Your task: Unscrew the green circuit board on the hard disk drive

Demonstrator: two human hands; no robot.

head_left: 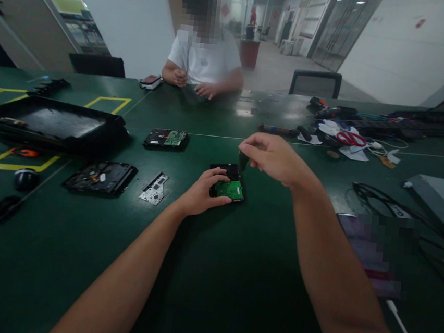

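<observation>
A hard drive lies on the green table with its green circuit board facing up. My left hand grips it from the left, fingers over its far part and thumb along the near edge. Above the drive's far right corner, my right hand is closed, with thumb and fingers pinching a short dark screwdriver that points down. Its tip is too small to make out. Left of my left hand lies a loose silvery circuit board. A second hard drive sits farther back.
An opened dark drive casing, a mouse and a large black tray occupy the left. Right are a phone, cables, a grey box and scattered tools. A person sits across the table.
</observation>
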